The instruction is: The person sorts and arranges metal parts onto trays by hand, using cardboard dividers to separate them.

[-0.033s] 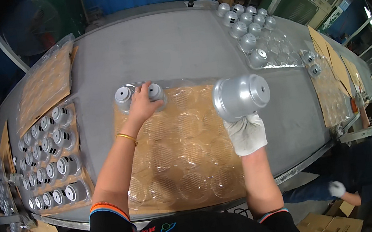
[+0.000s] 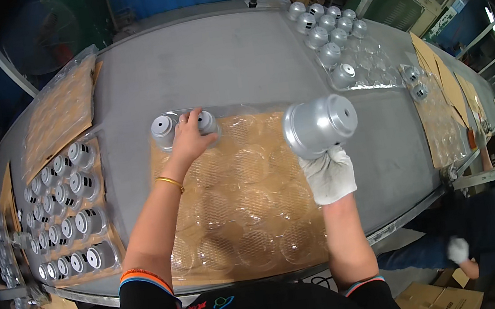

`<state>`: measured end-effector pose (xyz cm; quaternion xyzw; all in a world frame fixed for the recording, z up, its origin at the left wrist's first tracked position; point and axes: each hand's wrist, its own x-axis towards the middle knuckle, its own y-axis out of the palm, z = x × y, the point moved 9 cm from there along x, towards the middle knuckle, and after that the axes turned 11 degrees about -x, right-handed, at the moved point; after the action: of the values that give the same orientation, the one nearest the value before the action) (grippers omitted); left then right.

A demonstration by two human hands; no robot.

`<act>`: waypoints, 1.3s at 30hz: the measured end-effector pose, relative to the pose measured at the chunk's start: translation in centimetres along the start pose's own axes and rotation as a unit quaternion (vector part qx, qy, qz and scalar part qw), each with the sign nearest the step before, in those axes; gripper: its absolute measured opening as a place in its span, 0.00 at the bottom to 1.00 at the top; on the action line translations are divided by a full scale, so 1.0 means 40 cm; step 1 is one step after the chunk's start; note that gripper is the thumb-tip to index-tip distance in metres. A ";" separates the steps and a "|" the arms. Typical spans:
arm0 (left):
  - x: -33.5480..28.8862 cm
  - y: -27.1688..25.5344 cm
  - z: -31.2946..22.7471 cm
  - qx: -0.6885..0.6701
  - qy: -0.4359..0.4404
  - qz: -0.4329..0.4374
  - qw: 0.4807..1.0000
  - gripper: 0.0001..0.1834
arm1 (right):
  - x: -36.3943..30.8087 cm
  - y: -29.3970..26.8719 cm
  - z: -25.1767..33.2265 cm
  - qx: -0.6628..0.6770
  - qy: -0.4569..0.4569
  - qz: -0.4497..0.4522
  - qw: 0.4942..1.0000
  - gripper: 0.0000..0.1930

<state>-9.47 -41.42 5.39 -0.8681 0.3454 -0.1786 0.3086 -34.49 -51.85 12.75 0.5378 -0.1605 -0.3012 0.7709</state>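
My right hand (image 2: 330, 176), in a white glove, holds up a silver stepped metal cup (image 2: 320, 125) from below. The cup is tilted on its side, its small end with a dark centre hole turned right. My bare left hand (image 2: 190, 135) grips a second silver cup (image 2: 206, 122) standing in the far row of a clear plastic tray (image 2: 258, 200). Its fingers cover part of that cup. Beside it, in the far left corner pocket, stands another silver cup (image 2: 163, 130). Brown cardboard (image 2: 247, 271) shows under the tray.
To the left, a filled tray of silver cups (image 2: 65, 206) lies near stacked empty trays on cardboard (image 2: 59, 104). At the far right, rounded silver parts (image 2: 330, 34) sit in another clear tray. A co-worker (image 2: 488, 223) is at the lower right, beside cardboard boxes (image 2: 438, 299).
Both my hands keep their grips, and the raised cup has barely shifted. At the lower right, the co-worker's gloved hand has moved slightly up and to the right.
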 end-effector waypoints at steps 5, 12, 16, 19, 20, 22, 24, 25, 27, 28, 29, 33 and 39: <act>0.036 0.051 0.003 0.054 -0.043 0.008 0.998 0.39 | 0.105 -0.127 0.132 -0.120 -0.080 -0.086 0.986 0.17; 0.019 0.016 -0.005 0.017 -0.036 -0.041 0.998 0.35 | 0.274 -0.439 0.255 -0.141 -0.088 -0.243 0.956 0.15; -0.030 -0.067 -0.020 -0.050 0.001 -0.134 0.990 0.35 | 0.304 -0.496 0.165 -0.149 0.028 -0.303 0.941 0.15; -0.063 -0.088 -0.048 -0.395 -0.007 -0.091 0.914 0.40 | 0.307 -0.530 0.176 -0.192 0.040 -0.322 0.926 0.16; -0.078 -0.102 -0.056 -0.391 -0.007 -0.100 0.915 0.40 | 0.307 -0.560 0.196 -0.230 0.026 -0.342 0.911 0.17; -0.106 -0.139 -0.133 -0.396 0.142 -0.118 0.900 0.41 | 0.322 -0.645 0.264 -0.303 -0.001 -0.338 0.891 0.17; -0.129 -0.157 -0.148 -0.400 0.160 -0.104 0.896 0.42 | 0.326 -0.642 0.273 -0.371 -0.024 -0.332 0.867 0.18; -0.145 -0.169 -0.162 -0.414 0.179 -0.101 0.887 0.43 | 0.314 -0.626 0.284 -0.474 -0.026 -0.359 0.804 0.17; -0.171 -0.189 -0.191 -0.393 0.218 -0.098 0.888 0.42 | 0.282 -0.568 0.299 -0.572 -0.073 -0.409 0.707 0.17; -0.181 -0.200 -0.194 -0.396 0.222 -0.093 0.886 0.42 | 0.271 -0.537 0.272 -0.570 -0.077 -0.414 0.706 0.17; -0.195 -0.214 -0.194 -0.377 0.227 -0.096 0.893 0.42 | 0.265 -0.495 0.258 -0.563 -0.119 -0.400 0.713 0.17; -0.240 -0.193 -0.179 -0.323 0.185 -0.075 0.925 0.39 | 0.248 -0.505 0.274 -0.433 -0.131 -0.388 0.803 0.16; -0.268 -0.173 -0.088 -0.169 0.068 -0.077 0.980 0.37 | 0.229 -0.442 0.225 -0.170 -0.024 -0.291 0.941 0.08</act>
<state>-15.40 -31.29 11.53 -0.9175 0.3230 -0.1993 0.1187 -37.78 -68.52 -0.99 0.4144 0.0383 -0.5480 0.7256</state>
